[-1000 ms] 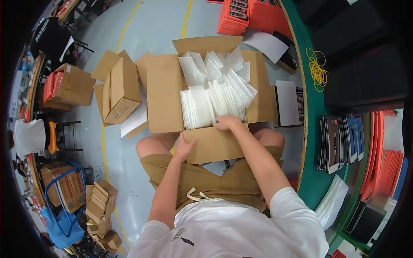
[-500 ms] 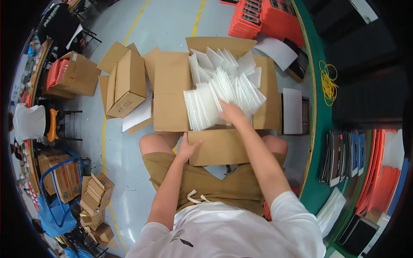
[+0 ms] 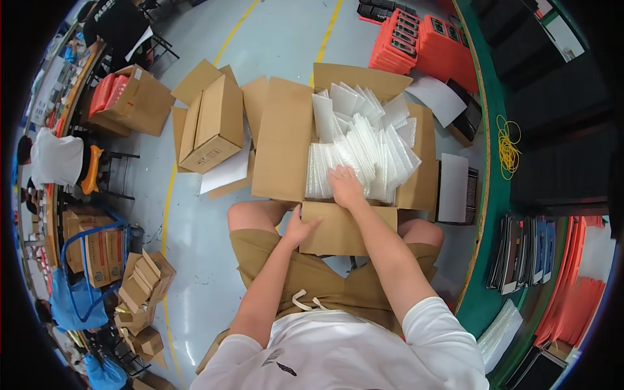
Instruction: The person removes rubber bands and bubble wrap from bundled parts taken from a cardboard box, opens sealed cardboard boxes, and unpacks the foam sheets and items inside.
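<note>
An open cardboard box (image 3: 283, 140) stands in front of my knees, packed with white bubble-wrap pouches (image 3: 361, 153). The pouches stand on edge in uneven rows, some leaning over others. My right hand (image 3: 346, 187) lies on the near row, its fingers stretched out over the tops of the pouches. At the left end of the box's near flap (image 3: 344, 231) is my left hand (image 3: 301, 229), with the thumb across the flap and the other fingers partly hidden at its edge.
Left of the box stands another cardboard box (image 3: 221, 123). Red foam stacks (image 3: 442, 49) lie at the back right. A green bench (image 3: 491, 188) with a yellow cord (image 3: 508, 148) runs along the right. A person in a white shirt (image 3: 57, 158) sits far left.
The view has shifted, so the scene sits further right. My right hand has moved left and nearer on the pouches, its fingers now spread over the near row. My left hand stays at the flap.
</note>
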